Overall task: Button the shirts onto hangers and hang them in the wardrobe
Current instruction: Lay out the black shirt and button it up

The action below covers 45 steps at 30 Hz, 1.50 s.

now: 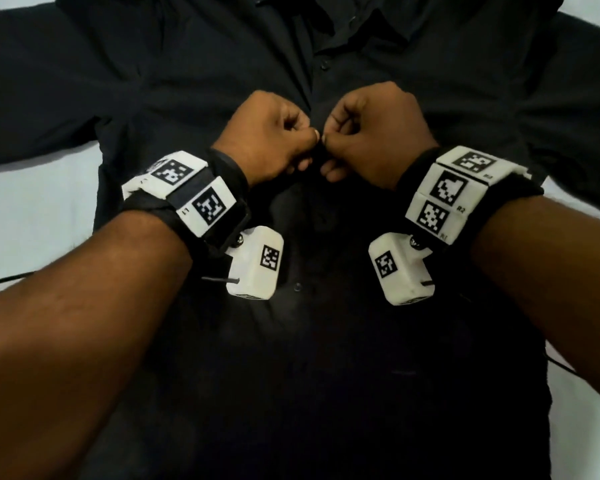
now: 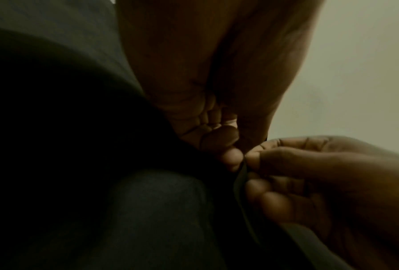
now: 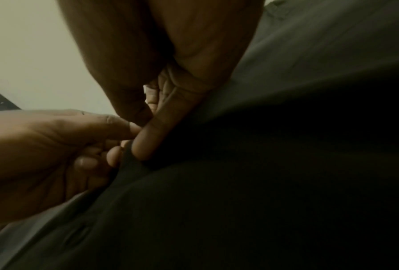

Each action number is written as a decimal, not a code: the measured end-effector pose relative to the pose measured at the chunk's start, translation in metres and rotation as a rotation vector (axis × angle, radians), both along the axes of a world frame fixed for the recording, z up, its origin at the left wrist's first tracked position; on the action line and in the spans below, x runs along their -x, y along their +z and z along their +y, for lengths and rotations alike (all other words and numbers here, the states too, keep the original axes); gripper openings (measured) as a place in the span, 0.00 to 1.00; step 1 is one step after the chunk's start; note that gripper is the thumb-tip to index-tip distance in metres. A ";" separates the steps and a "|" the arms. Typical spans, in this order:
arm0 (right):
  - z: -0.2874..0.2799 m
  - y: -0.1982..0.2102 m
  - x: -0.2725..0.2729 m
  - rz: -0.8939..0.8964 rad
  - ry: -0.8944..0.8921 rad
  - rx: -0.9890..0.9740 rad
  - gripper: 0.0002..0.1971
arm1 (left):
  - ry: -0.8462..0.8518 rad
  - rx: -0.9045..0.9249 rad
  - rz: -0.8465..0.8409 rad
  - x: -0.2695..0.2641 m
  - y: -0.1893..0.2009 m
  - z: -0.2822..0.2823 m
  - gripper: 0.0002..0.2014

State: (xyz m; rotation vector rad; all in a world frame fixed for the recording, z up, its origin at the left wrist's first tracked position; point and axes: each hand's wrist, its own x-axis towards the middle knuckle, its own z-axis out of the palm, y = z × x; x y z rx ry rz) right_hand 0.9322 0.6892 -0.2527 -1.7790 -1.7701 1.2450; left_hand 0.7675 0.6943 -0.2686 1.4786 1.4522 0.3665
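On shirt (image 1: 395, 341) placket, pinching fingers (image 1: 312, 135).

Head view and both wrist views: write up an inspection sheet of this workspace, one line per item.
Surface: white sheet, bare strips showing on either side of the shirt.
Job's things: black shirt lies flat, front up, sleeves spread; button above the hands looks fastened, another button shows below; no hanger seen.
Clutter: nothing seen.
Grippers: left hand and right hand meet at the placket, each pinching the shirt's edge between thumb and fingers; the button they work on is hidden.
Cables: thin black cable on the sheet at left, another cable at right.
Surroundings: pale wall behind.
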 end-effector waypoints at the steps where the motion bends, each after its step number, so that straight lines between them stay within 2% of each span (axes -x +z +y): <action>1: 0.000 -0.001 0.000 -0.004 0.009 -0.015 0.02 | 0.006 -0.010 0.004 -0.001 0.000 0.000 0.14; 6: 0.002 -0.004 0.000 -0.295 0.173 -0.215 0.04 | 0.277 0.229 -0.158 -0.008 -0.006 -0.002 0.15; 9: -0.001 -0.010 -0.001 -0.324 0.208 -0.303 0.04 | 0.367 0.338 -0.188 -0.012 -0.007 -0.001 0.18; 11: -0.003 -0.011 -0.001 -0.296 0.193 -0.321 0.04 | 0.392 0.371 -0.220 -0.014 -0.006 -0.001 0.15; 13: -0.002 -0.008 -0.002 -0.188 0.094 -0.229 0.02 | 0.330 0.207 -0.189 -0.012 -0.007 -0.005 0.14; 16: 0.000 -0.002 -0.003 0.253 -0.176 0.153 0.06 | 0.090 -0.161 -0.037 -0.003 -0.015 -0.011 0.12; 18: 0.001 0.001 -0.003 0.454 -0.285 0.334 0.07 | 0.037 -0.212 0.014 0.003 -0.019 -0.012 0.12; 20: 0.002 0.001 -0.004 0.479 -0.294 0.396 0.06 | 0.028 -0.209 0.032 0.003 -0.020 -0.012 0.12; 23: 0.003 -0.001 -0.003 0.372 -0.243 0.385 0.05 | 0.038 -0.165 0.085 -0.001 -0.015 -0.010 0.12; 26: -0.002 -0.003 -0.001 0.207 -0.264 0.265 0.09 | 0.078 -0.100 0.129 -0.007 -0.011 -0.007 0.11; 28: -0.013 -0.004 0.000 0.157 -0.340 0.184 0.09 | 0.179 0.003 0.042 -0.010 -0.008 -0.010 0.12; 30: -0.030 -0.004 0.000 -0.014 -0.310 0.059 0.06 | 0.272 0.077 -0.042 -0.008 -0.004 -0.019 0.12; 31: -0.041 -0.002 0.002 -0.108 -0.269 0.020 0.04 | 0.266 0.060 -0.023 -0.006 -0.003 -0.026 0.13; 35: -0.081 0.002 0.021 -0.406 -0.027 0.001 0.24 | 0.075 -0.228 0.267 0.009 0.004 -0.079 0.14; 37: -0.089 -0.002 0.030 -0.511 0.060 -0.014 0.27 | 0.080 -0.307 0.304 0.015 0.004 -0.110 0.12; 41: -0.085 -0.005 0.029 -0.504 0.000 -0.013 0.11 | 0.139 -0.260 0.326 0.019 0.001 -0.138 0.09; 45: -0.086 -0.006 0.011 -0.260 -0.186 0.138 0.05 | 0.177 -0.343 0.271 0.007 -0.001 -0.134 0.09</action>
